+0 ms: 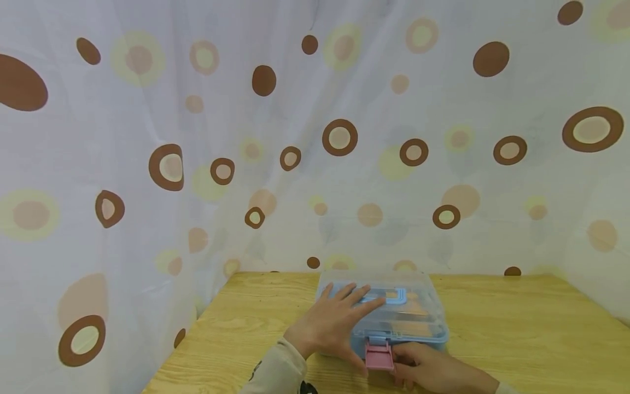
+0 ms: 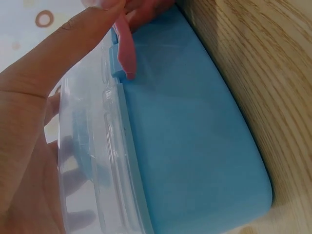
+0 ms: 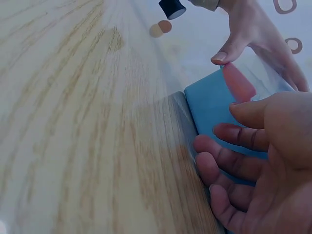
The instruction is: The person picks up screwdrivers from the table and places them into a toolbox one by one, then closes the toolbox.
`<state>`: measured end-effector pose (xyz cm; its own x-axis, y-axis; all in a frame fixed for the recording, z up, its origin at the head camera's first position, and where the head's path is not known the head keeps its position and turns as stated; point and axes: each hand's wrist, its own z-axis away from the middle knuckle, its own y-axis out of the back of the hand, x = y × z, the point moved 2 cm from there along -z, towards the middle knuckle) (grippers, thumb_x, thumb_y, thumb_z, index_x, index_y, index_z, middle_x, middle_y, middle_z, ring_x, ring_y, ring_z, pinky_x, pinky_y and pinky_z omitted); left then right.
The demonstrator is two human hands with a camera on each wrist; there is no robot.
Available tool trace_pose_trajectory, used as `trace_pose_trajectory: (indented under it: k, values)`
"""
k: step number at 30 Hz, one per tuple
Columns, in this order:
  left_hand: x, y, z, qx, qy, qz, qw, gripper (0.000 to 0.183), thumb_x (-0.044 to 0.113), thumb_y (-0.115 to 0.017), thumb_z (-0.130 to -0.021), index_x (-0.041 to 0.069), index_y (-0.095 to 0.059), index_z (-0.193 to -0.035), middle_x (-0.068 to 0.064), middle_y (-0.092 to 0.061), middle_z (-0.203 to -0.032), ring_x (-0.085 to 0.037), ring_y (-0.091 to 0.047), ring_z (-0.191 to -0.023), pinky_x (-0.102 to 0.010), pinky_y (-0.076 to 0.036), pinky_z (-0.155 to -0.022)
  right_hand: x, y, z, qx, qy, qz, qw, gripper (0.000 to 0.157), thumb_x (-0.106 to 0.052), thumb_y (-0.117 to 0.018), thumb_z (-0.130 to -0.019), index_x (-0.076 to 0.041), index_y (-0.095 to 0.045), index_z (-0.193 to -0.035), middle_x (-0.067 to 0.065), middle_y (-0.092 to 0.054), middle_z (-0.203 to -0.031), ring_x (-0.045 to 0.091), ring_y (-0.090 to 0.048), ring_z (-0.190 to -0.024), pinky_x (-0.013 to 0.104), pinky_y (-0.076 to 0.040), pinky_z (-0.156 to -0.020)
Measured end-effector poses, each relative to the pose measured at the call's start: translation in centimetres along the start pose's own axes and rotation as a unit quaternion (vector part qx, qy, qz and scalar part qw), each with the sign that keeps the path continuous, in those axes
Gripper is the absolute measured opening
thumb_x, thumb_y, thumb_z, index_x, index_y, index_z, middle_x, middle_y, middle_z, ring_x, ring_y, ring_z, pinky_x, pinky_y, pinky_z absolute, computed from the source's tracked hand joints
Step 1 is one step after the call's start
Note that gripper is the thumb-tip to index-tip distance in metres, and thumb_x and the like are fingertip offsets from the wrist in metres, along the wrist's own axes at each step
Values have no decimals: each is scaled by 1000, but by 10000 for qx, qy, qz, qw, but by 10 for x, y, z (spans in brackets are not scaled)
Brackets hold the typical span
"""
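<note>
A box with a clear lid (image 1: 418, 282) and a blue base (image 2: 195, 126) sits on the table. Its pink latch (image 1: 379, 358) sticks out at the front. My left hand (image 1: 334, 323) lies over the lid with its fingers spread, and its thumb reaches down to the latch's edge. To the right of the latch is my right hand (image 1: 430, 368). In the right wrist view its thumb tip meets the pink latch (image 3: 239, 85), while the other fingers are loosely bent against the blue front. Orange-brown items (image 1: 413, 306) show dimly through the lid.
The wooden table (image 1: 517, 334) extends on both sides of the box. A white curtain (image 1: 295, 109) with brown and yellow circles hangs behind and to the left. A small black object (image 1: 308, 388) shows at the bottom edge by the left sleeve.
</note>
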<state>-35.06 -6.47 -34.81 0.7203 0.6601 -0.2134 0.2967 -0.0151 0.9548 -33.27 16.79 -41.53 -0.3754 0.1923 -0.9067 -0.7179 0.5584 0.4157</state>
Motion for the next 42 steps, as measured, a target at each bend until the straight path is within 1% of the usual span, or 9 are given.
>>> trace_pose_trajectory:
  k: [4, 8, 12, 18, 23, 25, 30, 36, 42]
  values:
    - [0, 0, 0, -17, -29, 115, 9999, 129, 86, -76, -64, 41, -13, -167, 0, -20, -171, -28, -24, -153, -63, -27, -115, 0, -1, 0, 97, -143, -22, 9998, 22, -10, -44, -112, 2, -62, -112, 12, -68, -97, 22, -65, -81, 32, -55, -70]
    - [-1, 1, 1, -78, 5, 315, 9995, 124, 84, -75, -67, 40, -16, -166, 0, -19, -171, -28, -22, -154, -63, -25, -116, 2, -1, -1, 102, -194, -132, 9997, 24, -12, -43, -112, 3, -61, -117, 14, -68, -99, 22, -65, -81, 31, -54, -70]
    - [-2, 1, 0, -112, 62, 537, 9985, 118, 81, -75, -71, 41, -18, -166, 1, -18, -171, -28, -21, -154, -65, -23, -116, 3, 0, -1, 26, -118, -119, 9999, 25, -12, -42, -113, 4, -59, -120, 13, -68, -100, 20, -65, -82, 31, -54, -71]
    - [-3, 1, 0, -174, 56, 804, 9966, 109, 76, -75, -76, 40, -23, -165, 0, -20, -171, -28, -21, -154, -66, -22, -116, 5, -1, 0, 117, -235, 78, 9996, 25, -18, -43, -114, 1, -59, -112, 9, -68, -99, 20, -65, -80, 30, -52, -68]
    - [-5, 4, -1, -107, 69, 1027, 9946, 93, 69, -71, -85, 39, -31, -163, -2, -27, -168, -30, -26, -152, -65, -23, -116, 3, -2, 1, 238, -218, 148, 9994, 33, -20, -39, -115, 2, -62, -110, 9, -66, -98, 18, -63, -80, 29, -52, -69]
    - [-5, 5, -1, -66, 108, 1100, 9939, 88, 66, -71, -87, 39, -34, -162, -2, -30, -167, -29, -28, -151, -65, -24, -116, 3, -3, 1, 288, -249, 38, 9993, 37, -21, -37, -115, 5, -63, -115, 10, -65, -98, 19, -63, -81, 30, -53, -71]
    - [-4, 7, -3, 27, 240, 1108, 9935, 79, 59, -73, -90, 41, -41, -159, 0, -34, -165, -28, -32, -150, -64, -27, -115, 1, -4, 2, 482, -471, -449, 9967, 46, -24, -38, -115, 15, -57, -129, 13, -67, -97, 26, -64, -83, 31, -55, -73]
    - [-3, 4, -5, 223, 348, 964, 9945, 71, 51, -75, -92, 43, -46, -156, 1, -41, -161, -22, -37, -147, -62, -32, -113, 1, -6, 3, 736, -594, -353, 9949, 52, -28, -35, -116, 17, -59, -126, 13, -69, -95, 29, -65, -84, 33, -56, -73]
    - [-2, 3, -6, 425, 393, 808, 9950, 69, 48, -78, -90, 43, -50, -153, 1, -46, -158, -14, -40, -144, -61, -35, -112, 1, -9, 2, 859, -663, -423, 9932, 52, -31, -35, -115, 12, -64, -119, 11, -68, -90, 22, -61, -77, 30, -53, -69]
